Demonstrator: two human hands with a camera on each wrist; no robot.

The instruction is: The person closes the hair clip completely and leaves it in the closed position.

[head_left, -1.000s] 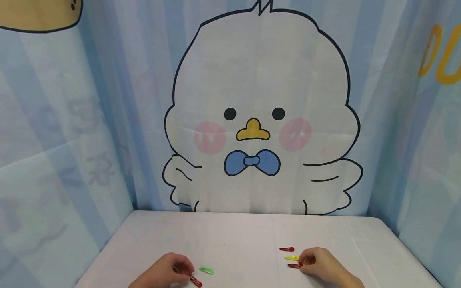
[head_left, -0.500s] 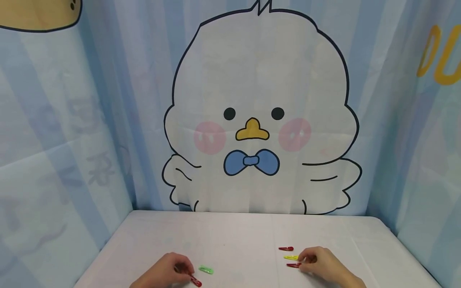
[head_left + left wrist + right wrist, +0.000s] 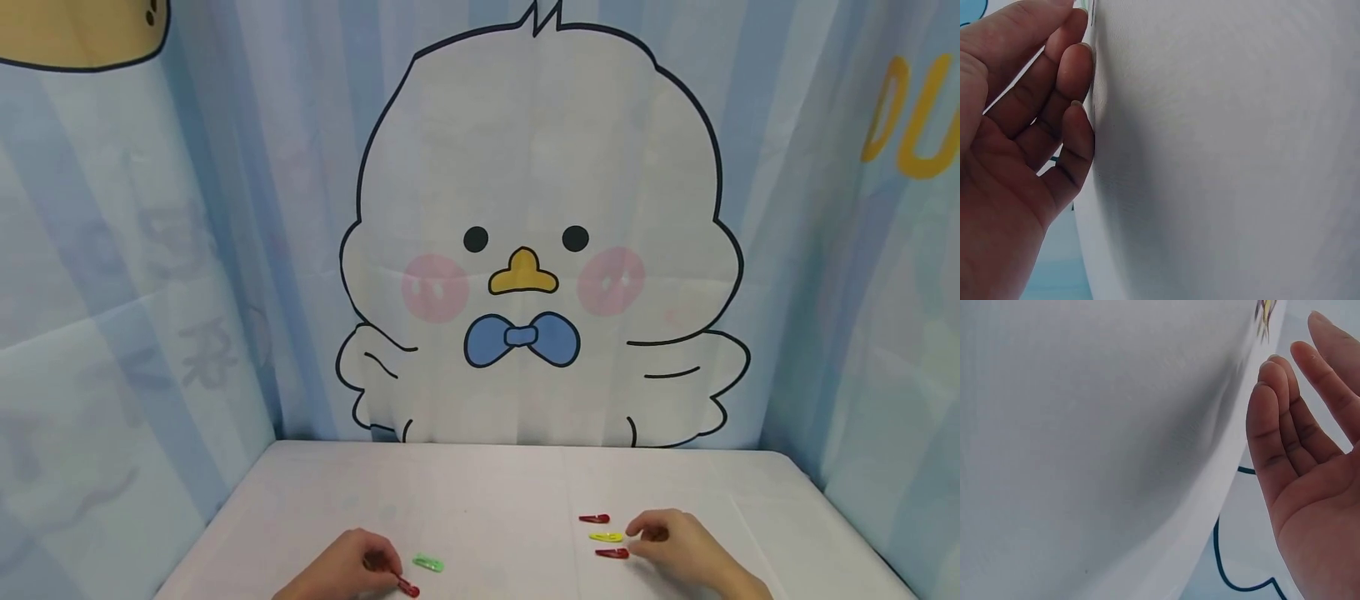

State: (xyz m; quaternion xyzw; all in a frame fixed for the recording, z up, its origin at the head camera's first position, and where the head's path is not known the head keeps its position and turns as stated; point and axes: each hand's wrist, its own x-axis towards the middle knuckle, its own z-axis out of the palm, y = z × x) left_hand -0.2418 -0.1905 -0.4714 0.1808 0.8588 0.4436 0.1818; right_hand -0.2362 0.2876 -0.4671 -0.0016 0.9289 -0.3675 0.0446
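On the table's near left, my left hand (image 3: 347,565) pinches the end of a red hair clip (image 3: 408,588) between thumb and index finger. In the left wrist view this hand's other fingers (image 3: 1075,75) lie bent against the white cloth; the clip is out of sight there. Just behind it lies a green hair clip (image 3: 428,564). On the right, my right hand (image 3: 678,546) hovers with loosely bent, parted fingers, holding nothing. Beside its fingertips lie a red hair clip (image 3: 612,553) and a yellow hair clip (image 3: 606,537), with another red hair clip (image 3: 594,518) behind them.
A white cloth covers the table (image 3: 495,500). Behind it hangs a curtain (image 3: 525,392) printed with a chick in a blue bow tie. Striped blue curtains (image 3: 112,375) close in the sides.
My right hand has let go of the nearest red hair clip on the right and drawn slightly away to the right, fingers parting. The left hand stays at its red clip.
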